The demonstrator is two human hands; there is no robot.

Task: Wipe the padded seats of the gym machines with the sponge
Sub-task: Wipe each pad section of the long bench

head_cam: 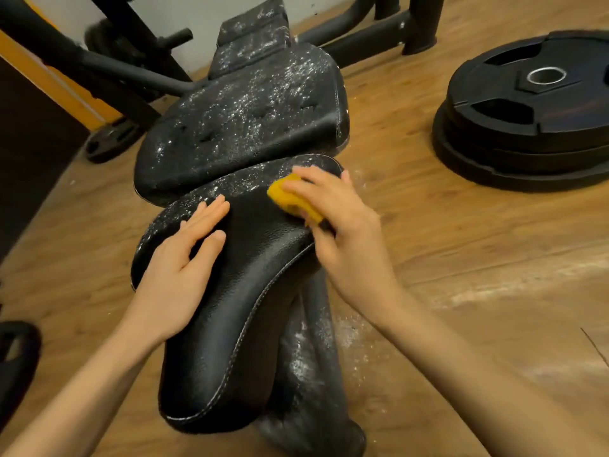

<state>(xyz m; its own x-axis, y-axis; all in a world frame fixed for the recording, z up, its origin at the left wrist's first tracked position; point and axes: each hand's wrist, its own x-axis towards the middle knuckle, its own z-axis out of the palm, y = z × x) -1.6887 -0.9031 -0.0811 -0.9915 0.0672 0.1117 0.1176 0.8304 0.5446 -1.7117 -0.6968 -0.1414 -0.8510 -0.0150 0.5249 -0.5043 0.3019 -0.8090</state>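
Observation:
A black padded seat [244, 291] fills the middle of the view; its near part is dark and clean, its far edge carries white specks. My right hand [342, 225] grips a yellow sponge [290, 201] against the seat's far right corner. Flat on the seat's left side rests my left hand [184, 262], fingers straight. Beyond the seat lies a second black pad [244, 127], covered in white powder, and past it a smaller dusty pad [253, 37].
A stack of black weight plates [534, 110] sits on the wooden floor at the right. Black machine frame tubes [108, 64] cross the back left, with a small plate [108, 140] at their base. Another black plate [16, 364] is at the left edge. White dust lies on the floor by the seat.

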